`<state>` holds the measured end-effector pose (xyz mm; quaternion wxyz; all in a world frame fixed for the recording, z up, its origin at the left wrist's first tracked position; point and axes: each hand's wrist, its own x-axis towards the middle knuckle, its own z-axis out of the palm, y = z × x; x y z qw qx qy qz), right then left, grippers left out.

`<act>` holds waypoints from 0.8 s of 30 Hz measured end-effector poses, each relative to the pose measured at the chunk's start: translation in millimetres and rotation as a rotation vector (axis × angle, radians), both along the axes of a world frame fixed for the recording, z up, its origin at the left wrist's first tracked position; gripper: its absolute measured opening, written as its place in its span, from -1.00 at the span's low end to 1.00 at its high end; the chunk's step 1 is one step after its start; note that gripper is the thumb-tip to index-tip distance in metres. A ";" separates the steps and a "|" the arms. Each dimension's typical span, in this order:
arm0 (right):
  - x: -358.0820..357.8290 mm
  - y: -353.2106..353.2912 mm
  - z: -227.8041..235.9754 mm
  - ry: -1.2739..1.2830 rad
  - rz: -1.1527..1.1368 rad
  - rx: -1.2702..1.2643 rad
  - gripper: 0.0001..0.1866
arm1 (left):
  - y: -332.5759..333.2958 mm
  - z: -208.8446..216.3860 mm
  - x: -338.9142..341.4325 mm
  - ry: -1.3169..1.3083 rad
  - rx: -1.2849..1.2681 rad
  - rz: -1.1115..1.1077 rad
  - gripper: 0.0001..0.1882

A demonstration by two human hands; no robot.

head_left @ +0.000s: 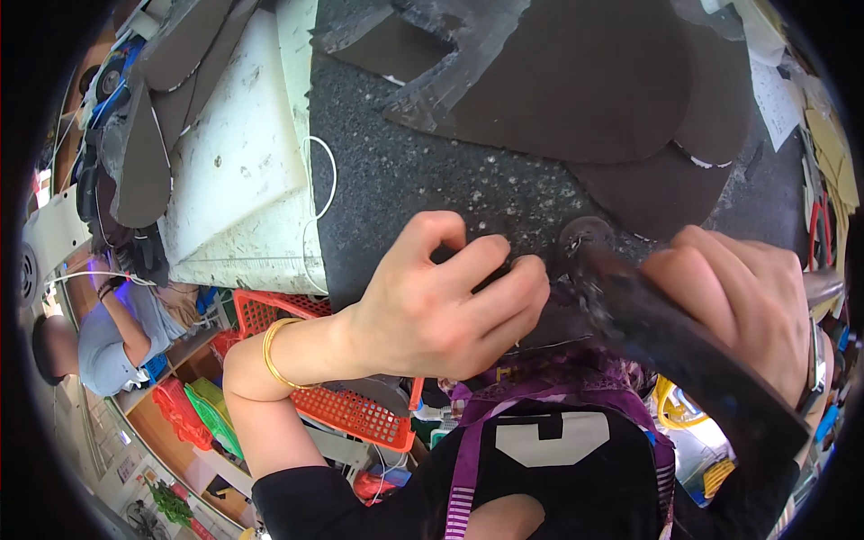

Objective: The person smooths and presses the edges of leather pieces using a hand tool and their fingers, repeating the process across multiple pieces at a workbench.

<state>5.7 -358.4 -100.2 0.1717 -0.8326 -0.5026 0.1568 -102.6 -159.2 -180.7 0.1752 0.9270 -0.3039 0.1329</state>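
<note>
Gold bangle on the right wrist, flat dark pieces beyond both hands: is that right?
Not quite: the head view shows the gold bangle on the left wrist. Flat dark pieces do lie beyond the left hand and right hand.

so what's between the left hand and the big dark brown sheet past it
In the head view, only bare dark work surface with white specks shows between the left hand and the brown sheet.

A hand could pass over the speckled dark grey work surface (432,180) between the bare left hand (441,301) and the overlapping flat brown rounded sheets (576,99) beyond; a thin white looped cord (335,175) obstructs its left side, and a long dark curved strip (684,351) blocks the gap toward the bare right hand (742,301)
</note>
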 end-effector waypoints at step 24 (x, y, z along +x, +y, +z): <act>1.9 -9.2 5.8 0.044 0.206 -0.137 -0.78 | -11.1 1.7 -23.6 0.019 -0.077 0.198 -0.74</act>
